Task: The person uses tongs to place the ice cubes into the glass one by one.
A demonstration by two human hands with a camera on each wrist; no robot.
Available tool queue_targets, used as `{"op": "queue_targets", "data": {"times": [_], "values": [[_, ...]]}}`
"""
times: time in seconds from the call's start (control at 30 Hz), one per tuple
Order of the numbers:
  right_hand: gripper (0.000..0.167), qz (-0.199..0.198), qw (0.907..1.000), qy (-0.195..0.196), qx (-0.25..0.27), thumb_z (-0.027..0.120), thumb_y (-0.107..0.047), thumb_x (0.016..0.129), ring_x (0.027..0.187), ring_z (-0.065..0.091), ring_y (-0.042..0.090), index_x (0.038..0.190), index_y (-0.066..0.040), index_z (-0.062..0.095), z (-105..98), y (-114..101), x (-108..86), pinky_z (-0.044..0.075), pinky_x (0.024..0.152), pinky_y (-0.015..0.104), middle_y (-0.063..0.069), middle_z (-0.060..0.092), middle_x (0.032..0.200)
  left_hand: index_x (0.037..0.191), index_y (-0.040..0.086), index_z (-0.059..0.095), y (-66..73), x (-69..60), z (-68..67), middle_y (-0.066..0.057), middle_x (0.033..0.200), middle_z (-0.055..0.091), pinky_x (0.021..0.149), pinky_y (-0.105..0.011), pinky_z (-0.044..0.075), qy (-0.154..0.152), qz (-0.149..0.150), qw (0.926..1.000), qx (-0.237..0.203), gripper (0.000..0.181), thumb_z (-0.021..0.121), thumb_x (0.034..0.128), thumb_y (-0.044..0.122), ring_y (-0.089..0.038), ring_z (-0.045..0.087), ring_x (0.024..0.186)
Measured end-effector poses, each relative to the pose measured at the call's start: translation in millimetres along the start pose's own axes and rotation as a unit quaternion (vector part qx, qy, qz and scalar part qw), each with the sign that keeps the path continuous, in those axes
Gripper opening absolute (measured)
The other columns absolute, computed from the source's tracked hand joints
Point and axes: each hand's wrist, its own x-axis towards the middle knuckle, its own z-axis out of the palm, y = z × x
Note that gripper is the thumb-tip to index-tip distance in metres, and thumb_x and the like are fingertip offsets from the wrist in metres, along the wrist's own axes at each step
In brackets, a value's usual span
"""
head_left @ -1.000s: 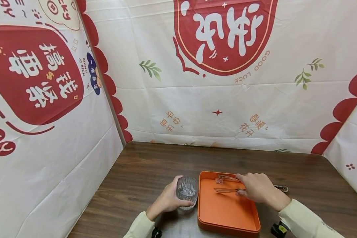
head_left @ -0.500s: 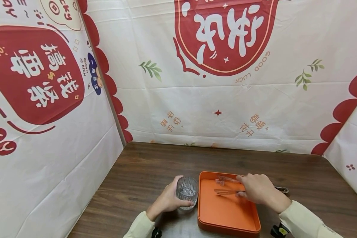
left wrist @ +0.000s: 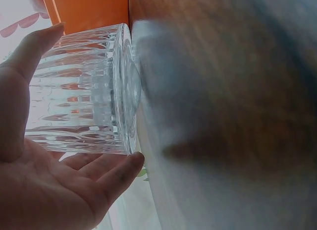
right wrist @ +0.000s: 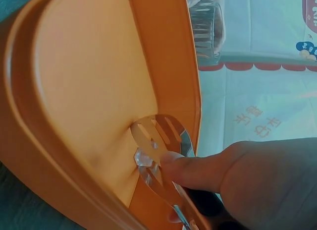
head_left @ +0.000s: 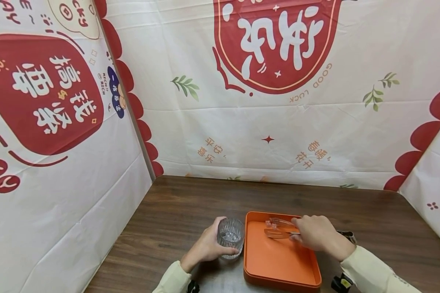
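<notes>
My left hand [head_left: 207, 245] holds a clear ribbed glass [head_left: 229, 235] upright on the table, thumb and fingers on opposite sides. In the left wrist view, the glass [left wrist: 84, 93] stands on the tabletop. My right hand [head_left: 317, 234] grips slotted metal tongs [head_left: 276, 233], whose two ends are spread apart inside the shallow orange tray [head_left: 267, 266]. A few small clear cubes [head_left: 270, 224] lie in the tray's far left corner, near the upper tong end. The right wrist view shows a clear cube [right wrist: 143, 158] between or beside the tong ends; whether they touch it I cannot tell.
The tray stands right beside the glass, on a dark wooden table [head_left: 161, 219]. White printed cloth walls [head_left: 205, 122] close off the back and both sides. The tray's raised rim [right wrist: 181, 56] surrounds the tong ends.
The tongs have turned slightly in my right hand, so the lower end shows broader and their rear end has shifted behind the wrist. My left hand and the glass have stayed in place.
</notes>
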Motion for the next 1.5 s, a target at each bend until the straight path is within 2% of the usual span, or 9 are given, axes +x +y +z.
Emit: {"op": "queue_targets", "data": {"times": [0.13,0.4,0.7,1.0,1.5], "values": [[0.025,-0.007,0.9999,0.010,-0.008,0.077,-0.037,0.083,0.053,0.054,0.018,0.085,-0.017,0.063,2,0,-0.5,0.044,0.047,0.039,-0.002,0.058,0.067,0.138,0.016,0.042,0.4,0.3,-0.7,-0.005,0.116,0.064,0.085,-0.037,0.050,0.001,0.002,1.0000,-0.003,0.092,0.092,0.0648,0.040,-0.021,0.062,0.099],[0.019,-0.022,0.9992,0.032,-0.011,0.079,-0.032,0.082,0.052,0.053,0.016,0.080,-0.021,0.063,4,-2,0.8,0.043,0.046,0.037,-0.005,0.057,0.067,0.138,0.015,0.043,1.4,0.5,-1.7,-0.007,0.115,0.064,0.084,-0.039,0.050,0.003,0.001,1.0000,-0.002,0.093,0.093,0.0637,0.039,-0.023,0.062,0.100],[0.018,-0.027,0.9993,0.025,0.001,0.078,-0.027,0.083,0.052,0.051,0.014,0.078,-0.021,0.062,8,-8,1.5,0.042,0.046,0.034,-0.007,0.055,0.063,0.137,0.015,0.043,1.0,-1.3,-0.1,-0.007,0.116,0.064,0.084,-0.038,0.051,0.007,0.009,0.9999,0.005,0.091,0.093,0.0642,0.039,-0.022,0.062,0.100],[0.022,-0.008,0.9994,0.024,0.024,0.076,-0.016,0.082,0.053,0.046,0.013,0.070,-0.021,0.058,5,-15,4.7,0.040,0.047,0.035,-0.006,0.054,0.064,0.137,0.015,0.043,1.1,-1.7,0.1,-0.007,0.116,0.064,0.085,-0.039,0.051,0.006,0.007,0.9999,0.004,0.091,0.093,0.0646,0.038,-0.023,0.062,0.100],[0.023,0.009,0.9986,0.020,0.047,0.078,-0.016,0.082,0.054,0.049,0.014,0.070,-0.019,0.058,7,-21,4.2,0.042,0.050,0.037,-0.004,0.056,0.065,0.138,0.014,0.042,0.4,-1.6,0.7,-0.006,0.117,0.063,0.085,-0.038,0.051,0.008,0.008,0.9999,0.001,0.092,0.093,0.0646,0.039,-0.023,0.062,0.101]]}}
